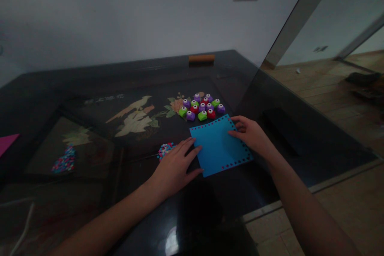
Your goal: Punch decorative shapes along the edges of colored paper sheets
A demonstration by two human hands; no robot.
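Observation:
A square blue card lies on the dark glossy table, with small dark shapes, apparently punched holes, along its top and right edges and the right part of its bottom edge. Resting at the card's left edge, my left hand has its fingers spread and thumb near the lower corner. My right hand holds the right edge, its thumb on top and its fingers bent at the far corner. Just beyond the card stand several purple, green and red craft punches. Partly behind my left fingers is a pile of coloured paper bits.
Another heap of coloured bits lies at left, near a pink sheet. An orange-brown cylinder sits at the table's back edge by the wall. A dark flat object is right of my right hand. The table has bird and flower pictures.

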